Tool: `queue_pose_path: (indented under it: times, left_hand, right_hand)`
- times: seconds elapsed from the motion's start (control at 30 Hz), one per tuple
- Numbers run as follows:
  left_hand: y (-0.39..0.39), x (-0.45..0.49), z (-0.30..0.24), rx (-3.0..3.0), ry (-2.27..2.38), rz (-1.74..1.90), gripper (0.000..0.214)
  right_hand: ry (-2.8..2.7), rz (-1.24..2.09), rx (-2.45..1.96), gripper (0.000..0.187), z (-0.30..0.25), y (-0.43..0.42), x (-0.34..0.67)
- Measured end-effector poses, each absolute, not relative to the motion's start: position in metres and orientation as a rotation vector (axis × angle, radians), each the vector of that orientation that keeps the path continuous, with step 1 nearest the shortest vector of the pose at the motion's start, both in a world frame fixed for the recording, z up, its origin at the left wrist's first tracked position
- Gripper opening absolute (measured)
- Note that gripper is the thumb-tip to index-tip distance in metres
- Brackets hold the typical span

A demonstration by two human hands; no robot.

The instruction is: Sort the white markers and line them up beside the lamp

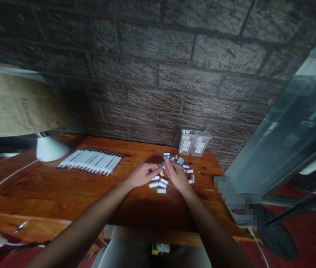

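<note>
Head view looks down on a reddish-brown wooden desk (63, 193) set against a dark grey brick wall (158, 67). Both bare forearms reach in from 6 o'clock and meet just past the middle of the desk. The left hand (142, 174) lies knuckles up with its fingers drawn narrow, the tips pointing to 3 o'clock and touching a short yellow-ended cap (161, 173). The right hand (178, 175) sits just beside it, fingers curled close, with the tips up at 12 o'clock. Neither grip is clear enough to tell whether a piece is actually held.

Around and under the hands is a loose scatter of short white plastic marker caps (161, 184) with coloured ends, some touching one another. Beyond them at 1 o'clock, two clear plastic boxes (194, 142) with white labels stand side by side at the wall. At 10 o'clock lies a neat row of white marker pens (91, 160) with dark tips, and farther along that line is the white round lamp base (52, 148), with its white cable (7, 178) trailing towards 8 o'clock.
</note>
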State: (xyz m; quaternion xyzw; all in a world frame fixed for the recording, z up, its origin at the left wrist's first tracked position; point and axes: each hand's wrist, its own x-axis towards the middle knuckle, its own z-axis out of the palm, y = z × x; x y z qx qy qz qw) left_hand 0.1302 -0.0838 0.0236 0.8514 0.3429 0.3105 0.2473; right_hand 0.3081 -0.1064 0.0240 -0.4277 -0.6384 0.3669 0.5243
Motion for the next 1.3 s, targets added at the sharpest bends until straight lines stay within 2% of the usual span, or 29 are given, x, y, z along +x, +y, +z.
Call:
queue_pose_path:
  times: [0.37, 1.03, 1.3]
  left_hand:
    - [-0.084, 0.129, 0.022, 2.341, 0.915, 0.823, 0.042]
    - [-0.083, 0.127, 0.022, 2.426, 0.879, 0.767, 0.030]
    - [-0.080, 0.123, 0.020, 2.475, 0.890, 0.631, 0.014]
  right_hand:
    - [-1.603, 0.864, -1.052, 0.048, 0.028, -0.111, 0.307]
    - [-1.902, 0.734, -1.113, 0.046, 0.021, -0.115, 0.307]
    - [-2.013, 0.638, -1.093, 0.038, 0.022, -0.119, 0.309]
